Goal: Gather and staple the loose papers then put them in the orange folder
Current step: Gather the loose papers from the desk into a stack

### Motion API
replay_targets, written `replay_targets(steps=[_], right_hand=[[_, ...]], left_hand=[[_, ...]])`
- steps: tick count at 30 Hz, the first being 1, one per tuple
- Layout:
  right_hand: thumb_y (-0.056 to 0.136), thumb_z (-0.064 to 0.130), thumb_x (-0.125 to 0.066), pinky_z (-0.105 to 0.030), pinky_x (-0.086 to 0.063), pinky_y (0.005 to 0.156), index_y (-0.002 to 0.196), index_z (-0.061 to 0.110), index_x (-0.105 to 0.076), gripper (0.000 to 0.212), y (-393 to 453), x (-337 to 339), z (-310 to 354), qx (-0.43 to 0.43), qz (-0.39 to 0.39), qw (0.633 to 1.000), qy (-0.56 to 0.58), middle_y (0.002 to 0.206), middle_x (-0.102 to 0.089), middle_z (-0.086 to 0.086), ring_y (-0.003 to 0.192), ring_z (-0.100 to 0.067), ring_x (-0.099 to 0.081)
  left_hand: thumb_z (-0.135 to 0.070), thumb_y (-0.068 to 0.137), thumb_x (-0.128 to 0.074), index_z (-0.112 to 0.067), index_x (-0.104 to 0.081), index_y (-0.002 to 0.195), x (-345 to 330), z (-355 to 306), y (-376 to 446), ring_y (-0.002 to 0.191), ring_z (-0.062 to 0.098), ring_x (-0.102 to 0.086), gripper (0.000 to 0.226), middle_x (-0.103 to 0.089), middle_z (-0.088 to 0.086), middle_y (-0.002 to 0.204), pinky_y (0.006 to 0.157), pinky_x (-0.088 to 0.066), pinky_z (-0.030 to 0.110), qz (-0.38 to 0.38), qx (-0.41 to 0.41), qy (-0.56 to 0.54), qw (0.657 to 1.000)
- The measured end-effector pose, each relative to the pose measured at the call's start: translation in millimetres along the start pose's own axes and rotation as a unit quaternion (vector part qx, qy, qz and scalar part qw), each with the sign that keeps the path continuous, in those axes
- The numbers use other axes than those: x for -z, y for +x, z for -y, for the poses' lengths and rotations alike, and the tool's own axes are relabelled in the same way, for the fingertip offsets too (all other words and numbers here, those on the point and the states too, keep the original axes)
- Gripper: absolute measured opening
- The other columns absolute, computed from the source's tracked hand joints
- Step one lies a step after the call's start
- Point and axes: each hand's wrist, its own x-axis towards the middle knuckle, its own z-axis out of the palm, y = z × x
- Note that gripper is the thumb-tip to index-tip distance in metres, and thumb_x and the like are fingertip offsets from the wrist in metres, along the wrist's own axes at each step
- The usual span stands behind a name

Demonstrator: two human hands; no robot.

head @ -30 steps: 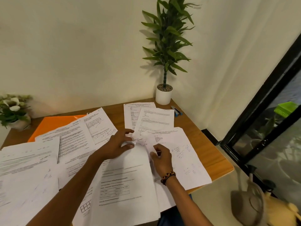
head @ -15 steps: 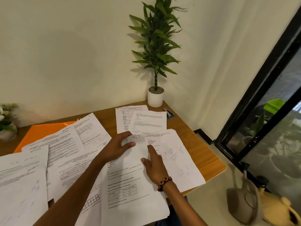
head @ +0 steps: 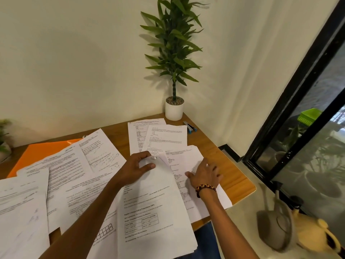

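Left hand: the left hand (head: 138, 168) grips the top edge of a printed sheaf (head: 155, 212) lying in front of the person, thumb on top of the paper and fingers curled over its upper corner.
Right hand: the right hand (head: 204, 174) lies flat with fingers straight and spread on a neighbouring sheet (head: 188, 159) at the right; a beaded bracelet (head: 205, 188) circles the wrist.
Held sheaf: several pages stacked, the top one showing text and a small table, its lower end hanging past the near edge of the desk (head: 233, 176).
Right sheet: partly overlapped by the held sheaf, its right corner sticking out over the desk edge.
Far papers: two printed sheets (head: 164, 137) overlap each other near the back of the desk, just beyond the left hand's fingers.
Left papers: more loose papers (head: 71, 176) are spread across the left half of the desk, overlapping one another.
Orange folder: the orange folder (head: 39, 152) lies flat at the back left, with papers covering its near and right parts.
Stapler: a small blue and black item, likely the stapler (head: 190, 127), sits by the back right corner, near the white pot.
Potted plant: a tall potted plant (head: 174, 107) stands in the back corner against the wall.
Floor: a grey watering can (head: 276, 227) sits on the floor at the right, beside the desk.
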Motion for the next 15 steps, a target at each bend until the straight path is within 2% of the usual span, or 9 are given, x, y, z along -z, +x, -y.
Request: replay_targets(steps=[2,4,6,7,8,10,12,15], right_hand=[[0.065,0.070,-0.076,-0.046,-0.040,0.095,0.145,0.021,-0.028,0.106,6.7,2.8,1.7,-0.013,0.018,1.000,0.020,0.136,-0.043,-0.011,0.121,-0.031,-0.042],[0.060,0.063,-0.083,-0.044,-0.042,0.091,0.139,0.018,-0.032,0.104,14.0,3.9,2.3,-0.028,0.033,0.998,0.054,0.132,-0.046,-0.009,0.117,-0.030,-0.045],[0.065,0.049,-0.087,-0.042,-0.046,0.088,0.130,0.017,-0.039,0.088,16.1,2.4,1.2,-0.019,0.034,0.992,0.116,0.123,-0.052,-0.006,0.110,-0.028,-0.051],[0.071,0.039,-0.086,-0.041,-0.049,0.084,0.124,0.017,-0.042,0.072,15.3,2.2,-0.6,-0.010,0.033,0.984,0.174,0.115,-0.056,-0.004,0.102,-0.025,-0.054],[0.079,0.030,-0.082,-0.037,-0.050,0.077,0.116,0.017,-0.045,0.055,13.0,2.9,-2.2,0.004,0.035,0.972,0.234,0.106,-0.057,-0.001,0.093,-0.022,-0.056],[0.088,0.019,-0.074,-0.027,-0.041,0.062,0.095,0.018,-0.052,0.023,8.2,7.1,-6.9,0.057,0.045,0.948,0.310,0.087,-0.054,0.004,0.077,-0.014,-0.051],[0.091,0.014,-0.070,-0.027,-0.036,0.060,0.076,0.014,-0.055,0.021,6.0,9.0,-14.1,0.111,0.075,0.920,0.369,0.074,-0.053,0.001,0.067,-0.012,-0.046],[0.093,0.010,-0.067,-0.033,-0.040,0.066,0.084,0.003,-0.061,0.014,0.0,17.6,-18.1,0.135,0.127,0.858,0.479,0.076,-0.054,-0.006,0.070,-0.017,-0.049]], left_hand=[[-0.036,0.092,-0.071,-0.033,-0.066,0.114,-3.1,-1.0,1.5,0.131,0.012,-0.054,0.023,-0.058,-0.013,0.143,0.110,-0.046,0.042,0.004,-0.007,-0.006,1.000],[-0.031,0.093,-0.070,-0.038,-0.064,0.113,-4.6,-1.1,2.9,0.131,0.011,-0.053,0.022,-0.057,-0.012,0.143,0.111,-0.045,0.039,0.003,-0.013,-0.012,1.000],[-0.034,0.093,-0.070,-0.038,-0.064,0.115,-5.1,-1.2,4.7,0.131,0.012,-0.054,0.022,-0.058,-0.010,0.144,0.110,-0.044,0.038,0.000,-0.011,-0.015,1.000],[-0.035,0.093,-0.069,-0.035,-0.065,0.114,-4.9,0.3,6.4,0.130,0.011,-0.054,0.021,-0.059,-0.010,0.142,0.109,-0.045,0.037,-0.001,-0.016,-0.015,1.000],[-0.034,0.094,-0.069,-0.033,-0.065,0.114,-4.3,-0.4,7.0,0.128,0.010,-0.055,0.020,-0.060,-0.012,0.140,0.108,-0.045,0.034,-0.002,-0.018,-0.015,1.000],[-0.030,0.094,-0.069,-0.031,-0.066,0.112,-3.7,-2.1,8.3,0.122,0.000,-0.056,0.018,-0.063,-0.018,0.133,0.103,-0.044,0.026,-0.003,-0.023,-0.018,1.000],[-0.028,0.094,-0.069,-0.026,-0.065,0.111,-3.8,-4.0,9.9,0.114,-0.005,-0.058,0.018,-0.065,-0.022,0.124,0.097,-0.045,0.020,-0.003,-0.025,-0.023,0.999],[-0.030,0.094,-0.070,-0.021,-0.064,0.110,-5.1,-5.0,14.4,0.112,0.003,-0.061,0.019,-0.068,-0.013,0.120,0.095,-0.047,0.022,-0.014,-0.028,-0.030,0.999]])
